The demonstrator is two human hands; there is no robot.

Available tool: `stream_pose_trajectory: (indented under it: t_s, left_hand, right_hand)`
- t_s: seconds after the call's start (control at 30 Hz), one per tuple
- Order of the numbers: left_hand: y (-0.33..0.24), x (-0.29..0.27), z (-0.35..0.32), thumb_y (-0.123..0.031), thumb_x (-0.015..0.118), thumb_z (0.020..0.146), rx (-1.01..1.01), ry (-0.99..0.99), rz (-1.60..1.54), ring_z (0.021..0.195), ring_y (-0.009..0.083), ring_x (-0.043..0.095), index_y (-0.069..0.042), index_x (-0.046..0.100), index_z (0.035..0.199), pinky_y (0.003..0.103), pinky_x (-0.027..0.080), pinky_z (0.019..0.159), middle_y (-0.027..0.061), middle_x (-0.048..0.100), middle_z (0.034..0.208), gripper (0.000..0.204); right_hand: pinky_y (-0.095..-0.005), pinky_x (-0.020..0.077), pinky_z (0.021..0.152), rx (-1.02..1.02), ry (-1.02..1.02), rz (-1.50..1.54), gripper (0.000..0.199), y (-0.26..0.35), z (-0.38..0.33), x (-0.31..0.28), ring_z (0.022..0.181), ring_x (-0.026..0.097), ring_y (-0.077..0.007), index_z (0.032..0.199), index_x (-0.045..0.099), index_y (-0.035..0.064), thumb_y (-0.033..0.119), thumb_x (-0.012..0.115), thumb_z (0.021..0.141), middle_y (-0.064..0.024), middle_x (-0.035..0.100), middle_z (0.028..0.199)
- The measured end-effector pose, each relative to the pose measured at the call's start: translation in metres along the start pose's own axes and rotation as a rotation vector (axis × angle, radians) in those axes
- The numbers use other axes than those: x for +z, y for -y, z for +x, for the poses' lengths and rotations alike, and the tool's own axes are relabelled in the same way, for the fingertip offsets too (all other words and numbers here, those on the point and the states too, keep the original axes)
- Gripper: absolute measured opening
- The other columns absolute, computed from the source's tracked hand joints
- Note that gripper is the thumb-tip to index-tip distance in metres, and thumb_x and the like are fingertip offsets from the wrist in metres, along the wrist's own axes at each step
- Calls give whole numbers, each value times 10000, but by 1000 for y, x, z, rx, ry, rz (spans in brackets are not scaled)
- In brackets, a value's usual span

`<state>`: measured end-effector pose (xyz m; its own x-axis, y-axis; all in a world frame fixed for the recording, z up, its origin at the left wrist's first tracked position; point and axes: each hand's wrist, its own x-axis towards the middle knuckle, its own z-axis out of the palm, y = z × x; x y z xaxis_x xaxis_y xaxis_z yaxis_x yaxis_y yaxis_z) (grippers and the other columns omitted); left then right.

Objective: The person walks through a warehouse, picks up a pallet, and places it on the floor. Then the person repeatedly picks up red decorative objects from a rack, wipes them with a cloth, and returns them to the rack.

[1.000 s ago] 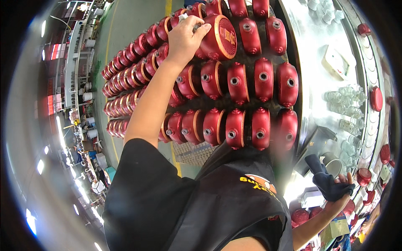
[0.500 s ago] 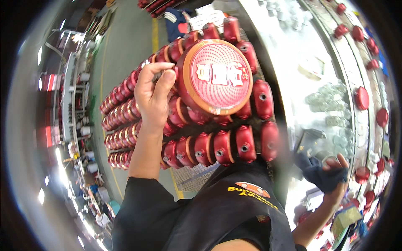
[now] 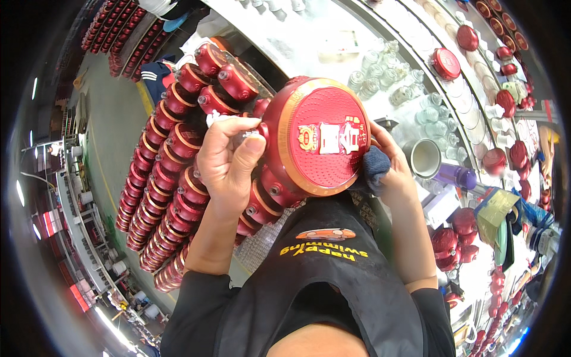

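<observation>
A round, flat red bottle point(image 3: 324, 146) with an orange-gold rim and a raised pale emblem is held up in front of my chest. My left hand point(image 3: 229, 160) is closed on its short neck, thumb and forefinger pinching it. On the bottle's other side, my right hand point(image 3: 392, 166) holds a dark blue cloth point(image 3: 376, 166) against the rim. Some of its fingers are hidden behind the bottle. Just beyond and below it, similar red bottles point(image 3: 166, 172) lie in rows on a rack, necks outward.
A white worktable point(image 3: 297, 41) runs along the right, bearing clear glass stoppers or small bottles point(image 3: 380, 68), a metal cup point(image 3: 423, 157) and a purple bottle point(image 3: 457, 176). Further right, a conveyor line point(image 3: 470, 113) carries red bottles. Grey floor point(image 3: 101, 119) with a yellow line stretches left.
My view has turned to the right. My right hand has come from over the worktable to the bottle, bringing the cloth against its rim. My left hand keeps its hold on the neck.
</observation>
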<state>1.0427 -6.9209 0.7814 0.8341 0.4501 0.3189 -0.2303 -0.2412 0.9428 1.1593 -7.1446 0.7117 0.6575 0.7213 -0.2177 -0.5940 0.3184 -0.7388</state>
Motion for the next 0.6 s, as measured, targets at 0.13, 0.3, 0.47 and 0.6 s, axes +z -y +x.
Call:
stream_pose_trajectory:
  t_s: [0.13, 0.3, 0.47, 0.6]
  left_hand:
    - [3, 21, -5, -85, 655, 910, 109, 41, 70, 751, 57, 511, 17, 589, 1057, 184, 420, 674, 39, 588, 927, 190]
    - [1, 36, -18, -119, 689, 887, 191, 71, 260, 628, 58, 453, 26, 601, 1031, 192, 371, 543, 41, 572, 821, 223]
    - [0, 48, -26, -109, 671, 899, 149, 31, 255, 643, 52, 473, 31, 595, 1022, 192, 388, 557, 37, 577, 823, 201]
    - [0, 48, -26, -87, 645, 913, 93, -4, 199, 691, 53, 487, 32, 587, 1032, 188, 405, 615, 35, 575, 860, 178]
  right_hand:
    - [-247, 503, 818, 4, -97, 29, 614, -2, -8, -11, 948, 614, -117, 1365, 418, -29, -6, 522, 760, -88, 606, 1111]
    - [-247, 518, 758, 15, -152, 119, 344, -9, -8, -25, 849, 617, -107, 1182, 525, 11, 34, 481, 842, -59, 626, 998]
    - [-248, 513, 732, 91, -338, 144, 210, -12, -6, -31, 824, 606, -100, 1101, 545, 43, 157, 512, 928, -45, 613, 959]
    - [-249, 517, 776, 90, -91, 83, 374, -4, -18, -38, 865, 619, -109, 1197, 505, 19, 88, 568, 835, -56, 618, 992]
